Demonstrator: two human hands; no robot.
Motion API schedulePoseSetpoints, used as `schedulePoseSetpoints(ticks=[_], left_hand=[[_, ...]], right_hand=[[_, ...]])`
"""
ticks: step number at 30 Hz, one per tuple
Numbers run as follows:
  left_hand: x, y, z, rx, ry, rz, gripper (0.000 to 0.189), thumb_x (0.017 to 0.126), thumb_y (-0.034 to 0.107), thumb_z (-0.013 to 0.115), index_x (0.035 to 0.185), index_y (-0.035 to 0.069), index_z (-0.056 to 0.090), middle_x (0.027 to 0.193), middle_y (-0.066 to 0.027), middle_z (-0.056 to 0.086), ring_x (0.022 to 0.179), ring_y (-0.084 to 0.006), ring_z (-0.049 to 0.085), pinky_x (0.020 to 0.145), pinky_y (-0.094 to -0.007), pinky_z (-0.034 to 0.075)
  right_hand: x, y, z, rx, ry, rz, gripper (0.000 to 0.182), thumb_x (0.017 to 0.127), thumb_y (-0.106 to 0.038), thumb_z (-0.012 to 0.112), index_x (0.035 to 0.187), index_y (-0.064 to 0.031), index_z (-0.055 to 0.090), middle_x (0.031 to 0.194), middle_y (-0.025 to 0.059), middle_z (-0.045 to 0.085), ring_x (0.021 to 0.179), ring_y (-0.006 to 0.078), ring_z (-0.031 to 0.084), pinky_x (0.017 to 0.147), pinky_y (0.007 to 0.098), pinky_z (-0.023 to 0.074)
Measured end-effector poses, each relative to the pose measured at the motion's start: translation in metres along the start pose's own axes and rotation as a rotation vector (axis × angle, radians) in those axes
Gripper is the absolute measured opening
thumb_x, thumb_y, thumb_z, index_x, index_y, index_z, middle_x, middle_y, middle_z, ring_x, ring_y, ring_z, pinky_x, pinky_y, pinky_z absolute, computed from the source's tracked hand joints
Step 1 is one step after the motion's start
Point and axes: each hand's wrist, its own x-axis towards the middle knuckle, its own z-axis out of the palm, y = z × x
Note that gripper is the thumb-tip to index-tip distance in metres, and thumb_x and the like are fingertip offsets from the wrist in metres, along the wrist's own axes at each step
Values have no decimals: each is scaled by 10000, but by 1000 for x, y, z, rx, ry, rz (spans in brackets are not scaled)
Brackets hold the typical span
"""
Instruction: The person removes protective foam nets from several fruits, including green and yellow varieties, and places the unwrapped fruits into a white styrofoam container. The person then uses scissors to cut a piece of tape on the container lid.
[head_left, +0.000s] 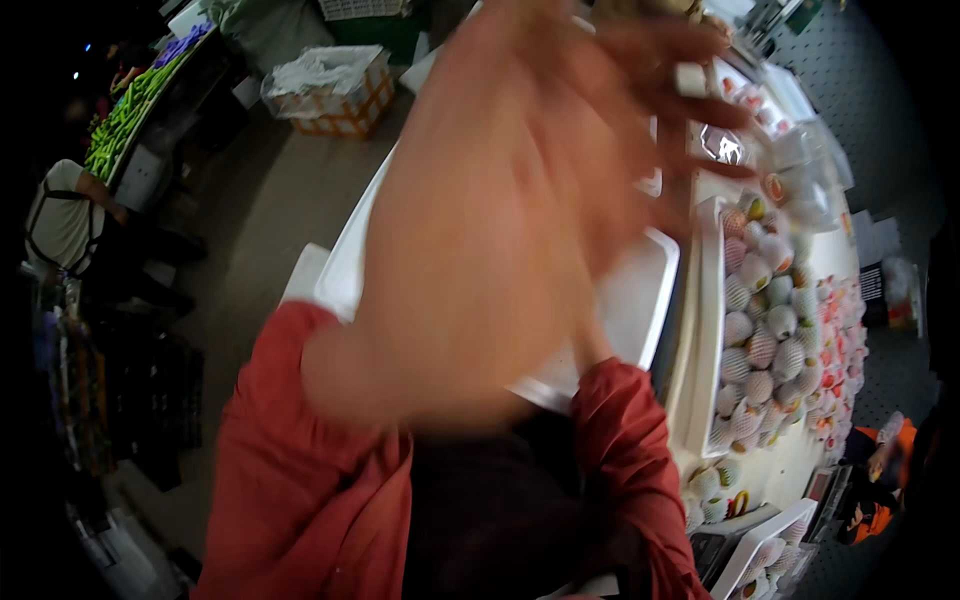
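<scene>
My left hand (480, 225), large and motion-blurred, is raised close to the camera and covers the middle of the view. Its fingers stretch up and to the right, spread apart, and I make out nothing held in them. Beneath it lies a white foam box or tray (660, 292), mostly hidden, with its right rim and left side showing. Of my right hand only the wrist (591, 337) shows, coming out of a red sleeve; the hand itself is behind the left one, so its grip is hidden.
At right, a white tray (709, 375) holds several fruits (759, 349) in foam nets, with red-and-white wrapped pieces (836, 367) beyond. Red-handled scissors (739, 504) lie below it. A taped foam box (341, 97) stands on the floor. People are at left (67, 210) and right (885, 465).
</scene>
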Motion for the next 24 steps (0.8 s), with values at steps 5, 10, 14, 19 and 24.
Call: schedulePoseSetpoints(ticks=[5,10,14,19,24], left_hand=[[-10,-2,-228,1340,313,-436,329,947,314,485,876,52,671,804,-32,628,819,-123,558,824,-267,440],[-80,-39,-382,2106,201,-675,356,829,219,618,1087,-26,622,1122,-223,603,1033,-354,595,896,-394,487],[-99,-56,-397,2304,167,-660,354,804,87,570,1132,-46,557,1158,-254,530,1055,-417,553,939,-452,468],[-138,-82,-414,2684,15,-246,182,841,145,521,874,62,679,1012,-139,619,1012,-294,574,816,-401,464],[-107,-87,-390,2410,100,-738,620,648,287,709,1130,-79,576,1135,-243,590,1106,-408,514,890,-486,467]], right_hand=[[14,1,8,-38,109,-64,214,936,-173,526,1031,17,551,838,162,672,746,255,653,676,359,508],[9,-5,6,-20,63,-20,216,937,-166,528,1037,25,544,822,148,662,680,204,627,603,334,498],[5,-14,5,0,45,38,216,940,-164,525,1045,24,539,817,141,659,644,162,606,552,303,474],[13,5,6,-76,52,-130,186,933,-152,518,1032,-1,562,808,139,654,646,209,609,583,354,491],[5,-1,7,-16,-28,-130,155,944,-132,493,1018,-12,558,753,84,598,539,116,515,470,276,414]])
